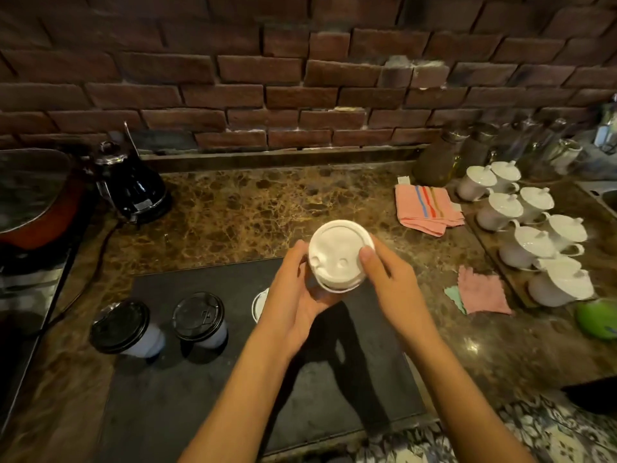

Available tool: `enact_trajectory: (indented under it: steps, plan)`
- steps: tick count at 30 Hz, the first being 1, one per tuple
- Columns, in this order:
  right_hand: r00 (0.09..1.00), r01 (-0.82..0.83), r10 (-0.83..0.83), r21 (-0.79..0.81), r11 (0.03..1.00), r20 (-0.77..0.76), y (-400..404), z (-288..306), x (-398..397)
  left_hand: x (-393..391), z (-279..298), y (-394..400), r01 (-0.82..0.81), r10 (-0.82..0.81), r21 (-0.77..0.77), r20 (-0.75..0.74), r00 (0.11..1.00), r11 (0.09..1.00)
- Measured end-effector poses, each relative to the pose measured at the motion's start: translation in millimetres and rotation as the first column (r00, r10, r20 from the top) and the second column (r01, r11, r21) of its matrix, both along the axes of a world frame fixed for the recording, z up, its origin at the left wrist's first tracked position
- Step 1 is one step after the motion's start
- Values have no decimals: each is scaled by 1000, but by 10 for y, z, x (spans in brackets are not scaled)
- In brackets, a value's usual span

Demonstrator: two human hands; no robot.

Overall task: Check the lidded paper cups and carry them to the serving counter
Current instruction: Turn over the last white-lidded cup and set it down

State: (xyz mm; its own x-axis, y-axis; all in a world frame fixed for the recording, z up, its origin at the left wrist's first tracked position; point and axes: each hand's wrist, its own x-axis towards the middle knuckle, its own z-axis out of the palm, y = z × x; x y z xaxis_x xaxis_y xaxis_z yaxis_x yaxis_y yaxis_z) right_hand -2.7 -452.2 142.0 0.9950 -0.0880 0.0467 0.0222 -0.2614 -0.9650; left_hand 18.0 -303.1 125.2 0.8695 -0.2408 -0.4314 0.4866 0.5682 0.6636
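Left hand (293,295): curled round the side and underside of the white-lidded paper cup (339,255), lifted above the dark mat (200,396). Right hand (387,279): thumb pressed on the lid's rim, fingers wrapped behind the cup. Left of the left hand: two black-lidded cups (123,325) (200,317) upright on the mat. Beyond the right hand: striped cloth (427,208), white teacups (531,245). Far left: black kettle (133,188).

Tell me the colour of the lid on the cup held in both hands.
White, on the held cup's lid, clearest in the head view.
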Motion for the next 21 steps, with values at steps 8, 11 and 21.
enact_trajectory:
  steps: [8, 11, 21]
  plan:
    - [981, 60, 11, 361, 931, -192, -468, -611, 217, 133, -396, -492, -90, 103, 246, -40, 994, 965]
    - [959, 80, 49, 430, 899, -281, -544, -905, 293, 106, -610, -579, -113, 139, 269, -83, 987, 956]
    - [874, 105, 118, 422, 900, -471, -605, -1472, 275, 3, -1278, -649, -165, 260, 348, -247, 933, 923]
